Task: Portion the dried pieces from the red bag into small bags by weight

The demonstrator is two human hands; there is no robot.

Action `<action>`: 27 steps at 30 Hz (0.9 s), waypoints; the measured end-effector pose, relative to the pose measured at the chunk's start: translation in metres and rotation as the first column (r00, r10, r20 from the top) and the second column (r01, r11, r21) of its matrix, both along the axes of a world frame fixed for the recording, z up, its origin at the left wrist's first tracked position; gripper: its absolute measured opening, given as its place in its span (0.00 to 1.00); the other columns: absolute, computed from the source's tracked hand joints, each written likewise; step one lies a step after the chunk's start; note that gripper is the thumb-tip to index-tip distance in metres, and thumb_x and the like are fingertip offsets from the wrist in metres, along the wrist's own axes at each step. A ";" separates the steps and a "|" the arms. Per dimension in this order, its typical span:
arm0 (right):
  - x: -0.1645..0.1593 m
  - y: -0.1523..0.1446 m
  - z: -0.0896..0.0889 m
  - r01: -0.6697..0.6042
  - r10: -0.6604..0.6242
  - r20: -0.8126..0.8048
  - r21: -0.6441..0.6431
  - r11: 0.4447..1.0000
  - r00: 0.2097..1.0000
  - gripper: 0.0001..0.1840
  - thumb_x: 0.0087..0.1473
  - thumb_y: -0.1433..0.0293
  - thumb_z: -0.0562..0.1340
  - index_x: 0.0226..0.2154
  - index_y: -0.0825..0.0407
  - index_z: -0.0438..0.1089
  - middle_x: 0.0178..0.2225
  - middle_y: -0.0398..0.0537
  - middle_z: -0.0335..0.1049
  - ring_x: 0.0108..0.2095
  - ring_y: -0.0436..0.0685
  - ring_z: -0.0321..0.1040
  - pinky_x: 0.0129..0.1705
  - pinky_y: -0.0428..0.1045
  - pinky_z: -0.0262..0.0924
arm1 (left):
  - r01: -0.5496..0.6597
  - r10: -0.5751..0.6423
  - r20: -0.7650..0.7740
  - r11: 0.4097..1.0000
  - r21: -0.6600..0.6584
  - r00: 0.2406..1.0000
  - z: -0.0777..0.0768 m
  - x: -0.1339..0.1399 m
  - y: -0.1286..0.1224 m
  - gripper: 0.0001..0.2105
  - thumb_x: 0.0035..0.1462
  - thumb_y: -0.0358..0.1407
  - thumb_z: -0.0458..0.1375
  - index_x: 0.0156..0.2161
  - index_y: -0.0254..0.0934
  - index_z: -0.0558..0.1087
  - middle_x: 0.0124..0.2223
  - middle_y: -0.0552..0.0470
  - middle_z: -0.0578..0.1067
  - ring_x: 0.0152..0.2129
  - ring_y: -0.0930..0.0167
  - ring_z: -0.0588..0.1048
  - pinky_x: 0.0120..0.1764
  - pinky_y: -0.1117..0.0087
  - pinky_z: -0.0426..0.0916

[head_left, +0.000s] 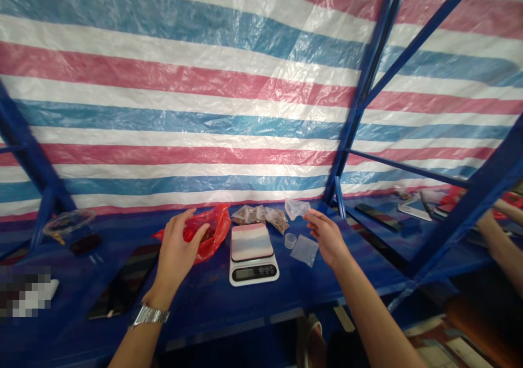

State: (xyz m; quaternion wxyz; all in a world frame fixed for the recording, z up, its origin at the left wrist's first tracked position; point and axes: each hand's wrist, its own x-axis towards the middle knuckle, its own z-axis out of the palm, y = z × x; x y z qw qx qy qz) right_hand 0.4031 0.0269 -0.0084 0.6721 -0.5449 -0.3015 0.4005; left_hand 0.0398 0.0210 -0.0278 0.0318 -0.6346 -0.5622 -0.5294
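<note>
My left hand (177,248) is at the near left side of a red plastic bag (218,226), its thumb and fingers apart. I cannot tell whether it touches the bag, whose mouth shows small brownish pieces inside. Between my hands stands a white kitchen scale (252,244) with a bare, shiny platform. My right hand (327,234) pinches the edge of a small clear plastic bag (296,208), held just above the table. Below that bag are a small clear cup (290,241) and a flat clear bag (304,250). Several filled clear bags (261,215) lie behind the scale.
The blue table (229,313) backs onto a striped plastic sheet (183,123). A blue metal post (347,134) rises at right. At left are a dark phone (126,281) and a clear plastic container (71,226). Another person's arm (498,237) reaches in at far right, near a second phone (376,216).
</note>
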 end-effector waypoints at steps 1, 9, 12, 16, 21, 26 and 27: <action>0.004 -0.002 -0.001 0.002 -0.002 0.017 -0.011 1.000 1.000 0.30 0.31 0.60 0.75 0.41 0.54 0.79 0.35 0.50 0.81 0.29 0.53 0.69 0.29 0.46 0.57 | 0.006 -0.006 -0.004 1.000 -0.006 1.000 0.000 0.002 0.000 0.23 0.62 0.49 0.59 0.58 0.41 0.70 0.55 0.43 0.75 0.54 0.56 0.72 0.60 0.51 0.66; -0.065 0.012 0.002 -0.041 0.018 0.102 0.227 0.973 0.995 0.27 0.42 0.56 0.72 0.43 0.53 0.75 0.30 0.46 0.77 0.30 0.56 0.70 0.31 0.49 0.61 | -0.113 0.113 0.067 0.994 -0.004 0.991 -0.002 0.003 -0.001 0.14 0.63 0.38 0.52 0.50 0.39 0.74 0.48 0.43 0.76 0.49 0.57 0.75 0.59 0.51 0.67; -0.121 0.019 0.007 -0.087 -0.038 0.289 0.406 0.910 0.956 0.19 0.53 0.57 0.67 0.42 0.52 0.74 0.32 0.46 0.76 0.30 0.55 0.69 0.35 0.50 0.63 | -0.159 0.162 0.120 0.987 -0.032 0.979 -0.006 -0.005 -0.001 0.12 0.61 0.34 0.52 0.47 0.39 0.74 0.46 0.43 0.76 0.45 0.58 0.76 0.55 0.52 0.70; -0.178 0.020 0.004 -0.260 -0.158 0.632 0.516 0.816 0.759 0.11 0.63 0.66 0.59 0.44 0.50 0.74 0.40 0.48 0.78 0.37 0.58 0.71 0.46 0.54 0.63 | -0.175 0.178 0.129 0.984 -0.032 0.976 -0.007 -0.009 -0.005 0.13 0.60 0.32 0.52 0.48 0.39 0.74 0.45 0.44 0.76 0.43 0.59 0.76 0.54 0.53 0.71; -0.204 0.022 -0.014 -0.416 -0.182 0.872 0.388 0.822 0.455 0.14 0.64 0.73 0.57 0.46 0.47 0.76 0.44 0.48 0.80 0.44 0.61 0.73 0.50 0.56 0.57 | -0.128 0.132 0.041 0.988 -0.087 0.990 -0.011 -0.002 -0.006 0.22 0.57 0.32 0.58 0.58 0.39 0.70 0.52 0.42 0.74 0.53 0.56 0.73 0.60 0.49 0.67; -0.213 0.021 -0.016 -0.416 -0.149 0.879 0.356 0.837 0.453 0.14 0.64 0.72 0.58 0.48 0.46 0.75 0.42 0.47 0.81 0.43 0.62 0.73 0.49 0.56 0.57 | -0.051 0.041 -0.070 0.989 -0.138 0.997 -0.023 0.005 0.000 0.31 0.57 0.35 0.62 0.66 0.40 0.63 0.63 0.40 0.71 0.61 0.52 0.68 0.64 0.46 0.62; -0.214 0.020 -0.015 -0.414 -0.144 0.868 0.365 0.834 0.476 0.13 0.63 0.72 0.58 0.47 0.46 0.76 0.42 0.47 0.81 0.43 0.62 0.73 0.50 0.56 0.57 | -0.041 0.031 -0.072 0.989 -0.143 0.997 -0.025 0.006 0.001 0.31 0.57 0.36 0.62 0.66 0.40 0.63 0.63 0.40 0.71 0.62 0.52 0.67 0.64 0.46 0.62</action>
